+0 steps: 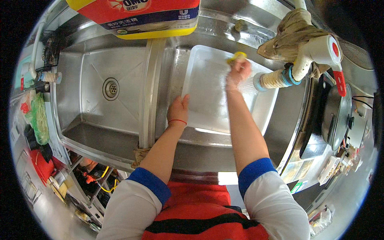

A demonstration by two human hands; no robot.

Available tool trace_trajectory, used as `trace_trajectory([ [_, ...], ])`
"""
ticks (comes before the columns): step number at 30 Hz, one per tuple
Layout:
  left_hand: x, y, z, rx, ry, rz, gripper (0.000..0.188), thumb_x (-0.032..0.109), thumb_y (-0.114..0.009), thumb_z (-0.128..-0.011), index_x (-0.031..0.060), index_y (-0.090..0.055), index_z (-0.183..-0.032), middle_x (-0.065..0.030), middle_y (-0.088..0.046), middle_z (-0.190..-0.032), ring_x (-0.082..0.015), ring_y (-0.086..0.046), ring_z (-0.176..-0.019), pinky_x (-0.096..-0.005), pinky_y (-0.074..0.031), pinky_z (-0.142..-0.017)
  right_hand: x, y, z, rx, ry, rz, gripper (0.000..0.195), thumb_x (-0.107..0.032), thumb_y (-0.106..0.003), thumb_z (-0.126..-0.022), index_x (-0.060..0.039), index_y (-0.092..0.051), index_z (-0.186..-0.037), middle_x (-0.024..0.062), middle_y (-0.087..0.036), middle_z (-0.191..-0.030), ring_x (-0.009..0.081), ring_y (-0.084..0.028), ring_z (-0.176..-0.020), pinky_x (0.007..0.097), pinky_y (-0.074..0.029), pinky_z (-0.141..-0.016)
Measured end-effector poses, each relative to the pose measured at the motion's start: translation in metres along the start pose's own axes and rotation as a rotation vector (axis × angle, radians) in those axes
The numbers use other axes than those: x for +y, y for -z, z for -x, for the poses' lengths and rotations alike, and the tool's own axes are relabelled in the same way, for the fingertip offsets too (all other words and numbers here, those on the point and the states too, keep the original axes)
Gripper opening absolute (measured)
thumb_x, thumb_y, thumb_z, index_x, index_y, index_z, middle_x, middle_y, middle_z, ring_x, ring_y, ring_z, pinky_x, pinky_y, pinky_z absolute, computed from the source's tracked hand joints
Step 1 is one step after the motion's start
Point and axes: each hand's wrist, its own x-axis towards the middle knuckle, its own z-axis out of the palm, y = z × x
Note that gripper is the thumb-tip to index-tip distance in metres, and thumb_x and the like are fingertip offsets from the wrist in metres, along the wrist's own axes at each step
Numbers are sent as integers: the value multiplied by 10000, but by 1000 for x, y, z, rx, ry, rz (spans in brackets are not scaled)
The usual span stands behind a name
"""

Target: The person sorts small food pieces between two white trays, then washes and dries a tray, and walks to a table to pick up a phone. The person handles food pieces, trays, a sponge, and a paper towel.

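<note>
A shallow whitish rectangular tray [207,99] lies in the right basin [210,154] of a stainless steel double sink. My left hand [177,111], with a red cord at the wrist, grips the tray's left rim, thumb uppermost. In my right hand [239,72] is a yellow sponge [237,56], held near the tray's far edge; the hand and sponge are blurred. Water sprays from the tap nozzle [267,81] onto my right wrist and the tray. A red-handled lever valve [337,60] joins the tap, and a brown cloth [295,33] is draped over its pipe.
A large yellow and red OMO detergent container [150,19] stands behind the sink. The left basin [96,69] has a round drain [111,88], and a divider [150,90] separates the basins. A lidded pan [336,117] stands at the right; a green plastic bag [40,120] is at the left.
</note>
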Motion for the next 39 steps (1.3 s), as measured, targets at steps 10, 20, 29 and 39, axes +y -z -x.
trace_trajectory([
  [10,-2,-9,3,47,-26,60,555,516,-378,-920,-5,-572,-916,-241,-609,-909,-435,-571,-859,-500,-449,-729,31,19,-14,249,-157,-503,42,-48,-614,-826,-68,-577,-820,35,-567,-804,136,-558,-719,270,-465,-696],
  [20,-7,-14,2,-2,-9,140,534,496,-392,-921,-4,-581,-941,-257,-608,-871,-442,-573,-848,-494,-449,-730,21,-43,67,-632,418,791,161,-98,-668,-707,-68,-655,-865,124,-604,-899,284,-572,-901,387,-458,-815],
  [29,-6,-14,3,88,-38,225,540,514,-419,-911,-2,-576,-943,-233,-612,-828,-425,-579,-794,-452,-453,-701,40,103,31,-715,261,841,201,-188,-604,-791,-96,-611,-970,109,-578,-1003,276,-550,-885,396,-456,-772],
  [39,-8,-9,8,69,42,300,472,432,-478,-918,-27,-573,-866,-181,-559,-751,-304,-521,-715,-393,-423,-679,-4,-22,85,-756,376,920,277,-154,-615,-769,-109,-585,-1041,123,-474,-1202,331,-428,-1156,418,-436,-909],
])
